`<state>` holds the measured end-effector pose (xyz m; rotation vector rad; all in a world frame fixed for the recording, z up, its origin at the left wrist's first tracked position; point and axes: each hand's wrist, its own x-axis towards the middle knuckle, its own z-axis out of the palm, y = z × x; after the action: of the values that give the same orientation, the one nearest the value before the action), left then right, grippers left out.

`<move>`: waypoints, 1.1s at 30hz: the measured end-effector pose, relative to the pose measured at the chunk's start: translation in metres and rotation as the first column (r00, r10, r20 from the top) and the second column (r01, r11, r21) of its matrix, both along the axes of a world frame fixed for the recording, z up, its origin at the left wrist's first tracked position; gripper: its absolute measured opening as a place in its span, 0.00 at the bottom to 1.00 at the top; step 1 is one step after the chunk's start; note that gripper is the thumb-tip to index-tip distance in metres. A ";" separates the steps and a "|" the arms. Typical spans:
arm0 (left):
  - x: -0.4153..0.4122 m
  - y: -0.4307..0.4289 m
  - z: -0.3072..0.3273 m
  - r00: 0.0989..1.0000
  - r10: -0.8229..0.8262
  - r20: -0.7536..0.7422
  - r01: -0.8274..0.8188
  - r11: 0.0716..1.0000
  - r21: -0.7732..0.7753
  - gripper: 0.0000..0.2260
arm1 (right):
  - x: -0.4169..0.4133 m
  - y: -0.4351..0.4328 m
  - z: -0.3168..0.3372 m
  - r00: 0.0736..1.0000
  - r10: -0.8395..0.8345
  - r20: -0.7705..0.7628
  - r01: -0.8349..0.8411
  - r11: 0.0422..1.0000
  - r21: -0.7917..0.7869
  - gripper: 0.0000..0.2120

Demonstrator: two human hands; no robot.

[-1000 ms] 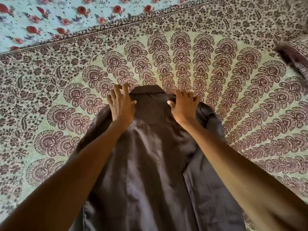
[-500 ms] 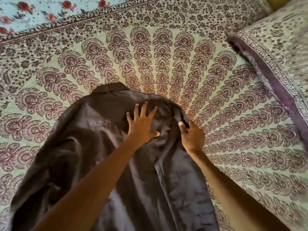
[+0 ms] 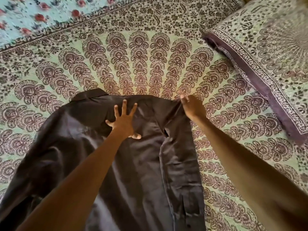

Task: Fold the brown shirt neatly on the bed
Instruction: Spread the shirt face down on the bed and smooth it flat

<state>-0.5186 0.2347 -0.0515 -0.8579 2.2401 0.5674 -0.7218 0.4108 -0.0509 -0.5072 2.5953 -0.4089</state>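
The brown shirt (image 3: 146,164) lies back up on the patterned bed sheet (image 3: 150,60), collar at the far left end. My left hand (image 3: 124,121) presses flat on the upper back of the shirt with fingers spread. My right hand (image 3: 191,108) grips the shirt's right shoulder edge, fingers curled over the cloth. The right side panel is folded in over the back along a straight edge. The left sleeve spreads out loosely toward the lower left.
A pillow (image 3: 270,52) in matching print with a purple border lies at the right. A pale blue floral cloth (image 3: 33,17) covers the far left corner. Patterned sheet surrounds the shirt on the far and right sides.
My left hand went from the collar to the upper back and spread flat. My right hand moved out to the right shoulder edge and pulled it farther away from me. The view shifted right.
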 end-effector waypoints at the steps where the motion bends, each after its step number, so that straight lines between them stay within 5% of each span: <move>1: -0.001 0.001 0.001 1.000 0.011 0.008 -0.011 1.000 -0.002 0.61 | 0.009 0.011 -0.001 1.000 -0.019 0.012 0.019 1.000 0.001 0.26; 7: -0.012 0.019 0.006 0.999 0.023 0.038 -0.018 0.990 -0.138 0.60 | 0.071 0.077 0.003 0.960 -0.170 0.221 0.215 0.956 -0.198 0.34; 11: -0.023 0.051 0.011 0.975 -0.178 -0.133 0.122 0.929 -0.348 0.45 | 0.099 0.108 -0.004 0.934 -0.107 0.340 0.187 0.960 -0.210 0.21; 15: -0.029 0.074 0.004 0.955 -0.158 -0.252 0.131 0.984 -0.120 0.36 | 0.088 0.121 -0.011 0.978 0.025 0.205 -0.008 0.996 -0.084 0.19; 19: -0.027 0.072 0.000 0.964 -0.141 -0.226 0.137 0.990 -0.034 0.47 | 0.024 0.129 0.011 0.992 -0.106 -0.070 0.103 0.994 -0.042 0.18; 23: -0.025 0.073 0.000 0.968 -0.187 -0.167 0.182 0.982 -0.043 0.52 | -0.033 0.127 0.043 0.845 -0.159 -0.511 0.151 0.987 -0.058 0.16; 25: -0.024 0.073 0.002 0.967 -0.186 -0.172 0.180 0.983 -0.047 0.50 | -0.031 0.124 0.050 0.802 -0.133 -0.583 0.127 0.991 -0.052 0.16; 29: 0.001 0.095 0.009 0.945 -0.135 -0.299 0.094 0.984 -0.150 0.37 | 0.046 0.119 0.044 0.938 -0.045 -0.344 -0.036 0.974 -0.226 0.05; 33: 0.063 0.149 0.007 0.914 -0.150 -0.376 0.071 0.974 -0.214 0.27 | 0.160 0.132 0.027 0.996 0.083 -0.022 -0.086 0.979 -0.183 0.09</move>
<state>-0.4557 0.3839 -0.0450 -0.7558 2.7288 0.5032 -0.5617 0.5433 -0.0239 -0.6835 2.5520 -0.6222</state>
